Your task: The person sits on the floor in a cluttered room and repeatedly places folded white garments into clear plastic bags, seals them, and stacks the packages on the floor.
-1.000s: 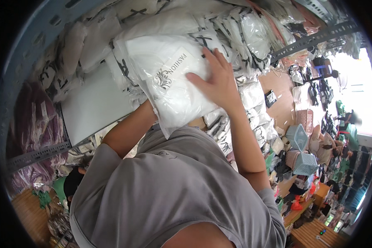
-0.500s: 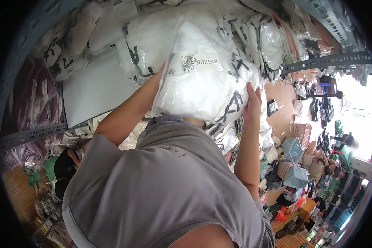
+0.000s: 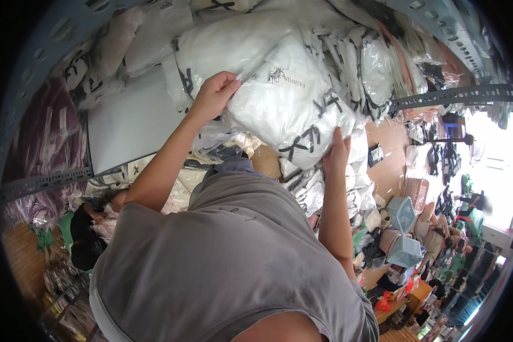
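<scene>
A clear plastic bag with a folded white garment (image 3: 271,108) inside is held between my two hands, tilted in front of the shelf. Black marks and a printed label show on it. My left hand (image 3: 218,96) pinches the plastic at the bag's upper left edge, thumb and fingers together. At the lower right corner my right hand (image 3: 337,151) grips the bag, its thumb on the near face and the other fingers partly hidden behind it. More bagged white garments (image 3: 211,48) lie stacked right behind the bag.
A shelf rail (image 3: 456,97) with holes crosses at the right. On the left stand a pale flat panel (image 3: 131,119) and bagged purple garments (image 3: 45,134). Blue baskets (image 3: 406,251) sit on the floor at the right. A person in black (image 3: 88,239) is at the lower left.
My left hand has come out from behind the bag to its upper left edge. The bag has turned clockwise, and its right corner has dropped with my right hand.
</scene>
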`<state>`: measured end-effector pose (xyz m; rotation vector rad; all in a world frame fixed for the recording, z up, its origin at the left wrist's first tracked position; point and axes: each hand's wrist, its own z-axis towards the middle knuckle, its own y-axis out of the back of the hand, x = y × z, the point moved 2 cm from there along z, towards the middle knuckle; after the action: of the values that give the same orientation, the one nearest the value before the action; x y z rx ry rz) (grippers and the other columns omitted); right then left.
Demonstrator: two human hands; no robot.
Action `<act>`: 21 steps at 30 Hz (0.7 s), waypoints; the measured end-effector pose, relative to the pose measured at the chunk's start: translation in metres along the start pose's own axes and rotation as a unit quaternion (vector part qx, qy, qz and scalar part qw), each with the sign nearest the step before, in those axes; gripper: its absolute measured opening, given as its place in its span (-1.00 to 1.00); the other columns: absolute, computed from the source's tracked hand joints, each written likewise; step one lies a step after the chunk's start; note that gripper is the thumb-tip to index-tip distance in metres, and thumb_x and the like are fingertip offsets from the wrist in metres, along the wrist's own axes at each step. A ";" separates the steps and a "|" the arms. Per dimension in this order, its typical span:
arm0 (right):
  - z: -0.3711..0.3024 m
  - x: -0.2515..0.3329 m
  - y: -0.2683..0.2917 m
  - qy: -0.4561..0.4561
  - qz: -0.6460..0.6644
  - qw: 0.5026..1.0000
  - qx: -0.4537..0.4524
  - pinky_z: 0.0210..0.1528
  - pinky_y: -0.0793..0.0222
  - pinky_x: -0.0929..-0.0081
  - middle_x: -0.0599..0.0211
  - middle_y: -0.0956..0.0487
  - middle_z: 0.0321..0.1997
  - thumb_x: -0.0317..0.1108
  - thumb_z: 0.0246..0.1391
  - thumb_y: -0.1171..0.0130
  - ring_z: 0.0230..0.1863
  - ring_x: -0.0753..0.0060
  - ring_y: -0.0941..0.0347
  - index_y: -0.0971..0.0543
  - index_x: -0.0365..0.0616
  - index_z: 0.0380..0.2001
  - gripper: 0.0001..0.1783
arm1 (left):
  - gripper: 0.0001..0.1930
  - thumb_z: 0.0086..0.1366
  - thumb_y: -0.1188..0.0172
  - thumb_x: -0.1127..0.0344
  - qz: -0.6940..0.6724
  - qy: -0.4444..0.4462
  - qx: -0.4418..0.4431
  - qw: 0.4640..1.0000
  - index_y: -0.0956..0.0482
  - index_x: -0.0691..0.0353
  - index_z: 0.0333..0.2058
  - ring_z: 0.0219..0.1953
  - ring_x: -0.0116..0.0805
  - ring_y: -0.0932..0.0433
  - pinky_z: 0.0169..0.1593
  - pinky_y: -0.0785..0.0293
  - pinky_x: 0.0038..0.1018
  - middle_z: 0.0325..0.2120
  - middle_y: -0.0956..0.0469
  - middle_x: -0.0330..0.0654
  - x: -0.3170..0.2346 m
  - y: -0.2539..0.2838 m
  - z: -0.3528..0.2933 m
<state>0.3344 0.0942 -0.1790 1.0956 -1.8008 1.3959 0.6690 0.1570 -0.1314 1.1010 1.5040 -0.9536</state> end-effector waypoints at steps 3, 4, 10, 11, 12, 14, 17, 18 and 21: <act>0.008 -0.023 0.025 -0.091 -0.037 0.995 -0.025 -0.17 -0.47 0.48 0.37 -0.54 -0.18 -0.39 0.21 -0.08 -0.22 0.48 -0.50 -0.40 -0.13 -0.08 -0.77 | -0.79 0.31 -0.15 0.29 0.059 -0.046 -0.052 0.996 -0.55 0.33 -0.22 -0.45 -0.62 -0.48 -0.34 -0.39 -0.65 -0.47 -0.60 -0.28 -0.004 0.001 0.001; 0.006 -0.027 0.025 -0.112 -0.040 0.993 -0.026 -0.25 -0.47 0.44 0.42 -0.55 -0.29 -0.37 0.21 -0.09 -0.33 0.47 -0.51 -0.43 -0.08 -0.16 -0.85 | -0.80 0.30 -0.16 0.29 0.069 -0.068 -0.066 0.993 -0.56 0.33 -0.25 -0.45 -0.63 -0.48 -0.34 -0.38 -0.65 -0.48 -0.60 -0.27 -0.005 0.002 0.002; 0.007 -0.047 0.044 -0.141 -0.148 0.975 -0.092 -0.20 -0.42 0.47 0.35 -0.49 -0.17 -0.29 0.16 -0.16 -0.18 0.50 -0.45 -0.37 -0.14 -0.03 -0.65 | -0.83 0.26 -0.20 0.31 0.075 -0.115 -0.084 0.987 -0.58 0.32 -0.30 -0.42 -0.63 -0.50 -0.32 -0.38 -0.66 -0.47 -0.63 -0.26 -0.013 0.010 0.011; 0.005 -0.046 0.040 -0.111 -0.172 0.970 -0.131 -0.18 -0.41 0.50 0.35 -0.48 -0.14 -0.30 0.16 -0.16 -0.14 0.53 -0.43 -0.35 -0.16 0.01 -0.60 | -0.83 0.26 -0.20 0.31 0.082 -0.122 -0.082 0.986 -0.59 0.31 -0.30 -0.42 -0.63 -0.50 -0.31 -0.38 -0.66 -0.47 -0.63 -0.27 -0.013 0.011 0.012; 0.004 -0.041 0.035 -0.027 -0.215 0.968 -0.130 -0.17 -0.38 0.52 0.33 -0.46 -0.13 -0.30 0.15 -0.16 -0.13 0.53 -0.41 -0.35 -0.17 0.02 -0.60 | -0.83 0.26 -0.20 0.32 0.082 -0.121 -0.078 0.986 -0.58 0.32 -0.29 -0.40 -0.63 -0.51 -0.29 -0.39 -0.66 -0.45 -0.63 -0.26 -0.014 0.011 0.011; -0.005 -0.014 0.002 0.141 -0.295 0.937 -0.123 -0.14 -0.33 0.54 0.30 -0.44 -0.10 -0.31 0.15 -0.16 -0.09 0.54 -0.37 -0.36 -0.19 0.03 -0.59 | -0.83 0.26 -0.20 0.34 0.083 -0.120 -0.073 0.987 -0.58 0.33 -0.26 -0.37 -0.62 -0.53 -0.24 -0.41 -0.66 -0.43 -0.63 -0.26 -0.021 0.010 0.007; -0.029 0.027 -0.057 0.262 -0.403 0.877 0.000 -0.09 -0.32 0.49 0.25 -0.44 -0.06 -0.30 0.15 -0.16 -0.10 0.33 -0.42 -0.40 -0.21 -0.03 -0.63 | -0.83 0.25 -0.21 0.34 0.099 -0.111 -0.065 0.987 -0.59 0.32 -0.25 -0.34 -0.61 -0.54 -0.22 -0.41 -0.66 -0.41 -0.64 -0.25 -0.025 0.009 0.004; -0.035 0.038 -0.077 0.324 -0.439 0.836 0.063 -0.08 -0.32 0.46 0.22 -0.45 -0.07 -0.31 0.13 -0.17 -0.08 0.28 -0.41 -0.42 -0.21 -0.05 -0.65 | -0.83 0.24 -0.22 0.33 0.102 -0.115 -0.064 0.986 -0.60 0.32 -0.26 -0.37 -0.59 -0.54 -0.25 -0.41 -0.65 -0.42 -0.64 -0.24 -0.023 0.007 0.004; -0.043 0.059 -0.134 0.473 -0.514 0.691 0.187 -0.06 -0.32 0.33 0.13 -0.49 -0.10 -0.36 -0.03 -0.26 -0.07 0.11 -0.40 -0.50 -0.18 -0.13 -0.65 | -0.81 0.21 -0.24 0.31 0.162 -0.136 -0.043 0.976 -0.62 0.32 -0.29 -0.41 -0.51 -0.55 -0.30 -0.42 -0.59 -0.43 -0.64 -0.18 -0.023 -0.006 0.007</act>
<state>0.4235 0.1076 -0.0554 0.9763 -0.0350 1.1720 0.6669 0.1447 -0.1099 1.0667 1.0930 -0.7683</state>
